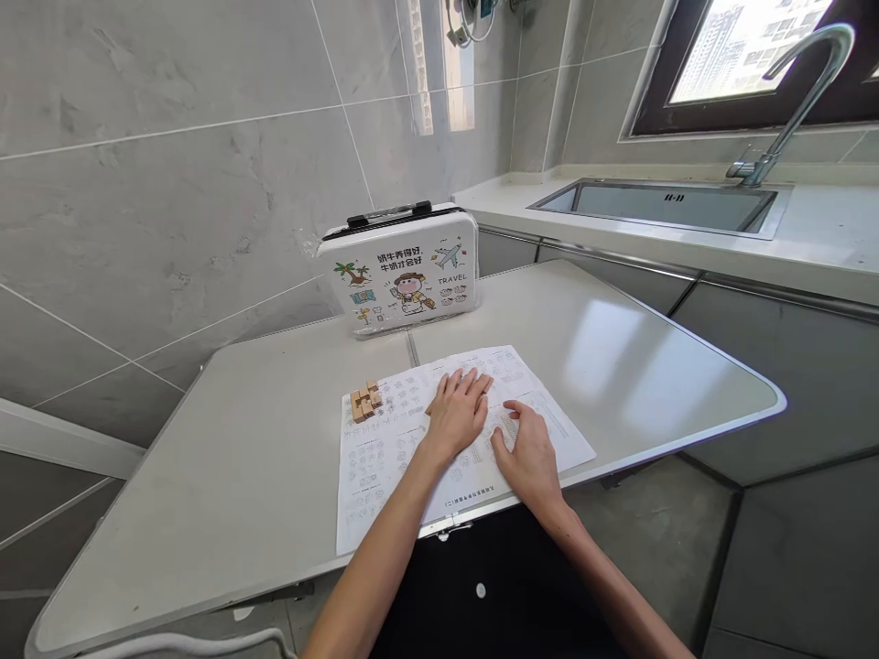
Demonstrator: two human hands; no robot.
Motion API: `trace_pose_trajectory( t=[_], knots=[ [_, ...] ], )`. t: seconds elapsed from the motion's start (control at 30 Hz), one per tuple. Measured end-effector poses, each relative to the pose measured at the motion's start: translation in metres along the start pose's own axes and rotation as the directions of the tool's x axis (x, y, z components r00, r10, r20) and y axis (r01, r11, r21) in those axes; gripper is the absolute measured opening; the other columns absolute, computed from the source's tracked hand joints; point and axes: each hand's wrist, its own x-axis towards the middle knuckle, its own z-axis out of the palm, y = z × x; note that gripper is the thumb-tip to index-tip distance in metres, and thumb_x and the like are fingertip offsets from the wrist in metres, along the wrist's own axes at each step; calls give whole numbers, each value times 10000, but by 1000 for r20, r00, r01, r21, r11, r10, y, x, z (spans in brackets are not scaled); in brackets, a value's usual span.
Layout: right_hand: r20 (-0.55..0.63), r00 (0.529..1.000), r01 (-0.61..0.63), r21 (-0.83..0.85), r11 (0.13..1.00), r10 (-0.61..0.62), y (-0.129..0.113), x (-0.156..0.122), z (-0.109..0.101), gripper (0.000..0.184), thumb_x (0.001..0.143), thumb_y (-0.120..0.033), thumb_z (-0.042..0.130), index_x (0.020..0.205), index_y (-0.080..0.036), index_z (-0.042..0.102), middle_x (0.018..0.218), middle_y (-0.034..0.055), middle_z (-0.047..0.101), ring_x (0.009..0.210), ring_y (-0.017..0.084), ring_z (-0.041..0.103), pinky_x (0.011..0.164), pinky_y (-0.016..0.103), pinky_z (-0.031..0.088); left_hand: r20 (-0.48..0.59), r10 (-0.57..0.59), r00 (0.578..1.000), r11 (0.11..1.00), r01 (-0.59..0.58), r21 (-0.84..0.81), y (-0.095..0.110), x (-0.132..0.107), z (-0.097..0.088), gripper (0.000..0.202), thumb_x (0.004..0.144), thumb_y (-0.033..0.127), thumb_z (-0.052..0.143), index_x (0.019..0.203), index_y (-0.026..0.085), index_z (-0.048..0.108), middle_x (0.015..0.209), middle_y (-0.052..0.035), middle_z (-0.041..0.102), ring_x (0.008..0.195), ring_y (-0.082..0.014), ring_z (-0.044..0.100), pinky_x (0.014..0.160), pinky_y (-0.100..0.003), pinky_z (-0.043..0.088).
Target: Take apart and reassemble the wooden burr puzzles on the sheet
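Observation:
My left hand (457,414) lies palm down with its fingers stretched out and slightly spread, over the printed sheet (412,444). Bits of wood (488,382) peek out at its fingertips and beside its thumb edge; most of what lies beneath is hidden. To the right, my right hand (530,455) rests low at the paper, thumb and forefinger apart with nothing visible between them. Several notched light-brown wooden puzzle pieces (366,409) sit grouped on the sheet's upper left part. Small line diagrams and Chinese text cover the paper, whose heading appears upside down near me.
A white carry case (405,275) with cartoon prints stands upright at the back of the folding table (240,439). A tiled wall rises behind it. At the right are a counter with a sink (659,206) and a tall curved faucet (797,101).

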Motion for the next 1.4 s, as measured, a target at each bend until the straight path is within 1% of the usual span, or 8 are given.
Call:
trace_pose_trajectory(
  t=[0.17,0.33,0.6,0.77,0.9,1.07,1.23,1.4],
  knots=[
    [6,1000,2,-2,1000,-2,-2,0,-1,375,948,-307,500,1300,-182,536,1227,166,655,1178,335,596,990,522,516,-77,-233,969,969,238,66,-18,4,5,492,1087,348,348,1545,278,511,1630,-36,488,1557,-310,357,1311,-553,234],
    [22,999,-25,-1,1000,25,-2,0,-2,382,950,-317,505,1305,-177,536,1228,170,653,1182,341,598,974,521,526,-185,-369,911,922,384,51,-49,5,7,480,1077,350,358,1505,251,554,1615,-85,502,1547,-367,367,1265,-647,277],
    [4,1000,24,-14,1000,-24,-1,0,-1,323,956,-298,506,1257,-196,561,1215,161,661,1170,345,592,964,526,525,-329,-424,844,891,453,15,-81,2,8,454,1064,355,370,1443,242,592,1540,-146,573,1505,-403,421,1201,-694,337],
    [34,999,13,-17,1000,-12,-3,0,-3,314,963,-307,509,1253,-198,562,1223,157,661,1181,343,585,960,517,528,-323,-448,834,877,480,25,-89,0,6,452,1065,340,353,1423,198,590,1535,-173,565,1520,-407,396,1213,-675,331],
    [42,999,12,-25,1000,-11,-3,0,-4,307,968,-309,509,1249,-199,562,1229,153,661,1183,338,586,955,513,530,-312,-451,836,881,473,-4,-89,0,3,417,1043,233,379,1397,168,590,1529,-187,561,1541,-402,369,1222,-670,331],
    [20,999,47,-30,998,-47,-2,0,-2,270,958,-283,508,1207,-205,578,1200,146,670,1150,330,595,953,509,524,-292,-358,887,933,353,-73,-70,4,-5,412,1016,150,433,1402,152,577,1557,-181,537,1560,-356,357,1254,-612,351],
    [14,994,106,-41,994,-105,1,1,-2,217,947,-249,502,1137,-212,601,1168,131,677,1125,319,599,964,498,516,-218,-36,975,989,3,-149,-37,6,-12,343,1045,204,457,1357,182,597,1531,-133,573,1522,-283,434,1253,-538,398],
    [19,988,152,-58,987,-151,4,2,-1,171,941,-240,514,1059,-221,635,1163,131,675,1120,315,603,965,494,514,-146,215,966,941,-245,-234,-8,2,-8,339,1038,192,473,1351,240,592,1453,-86,639,1432,-241,542,1202,-512,456]
  ],
)
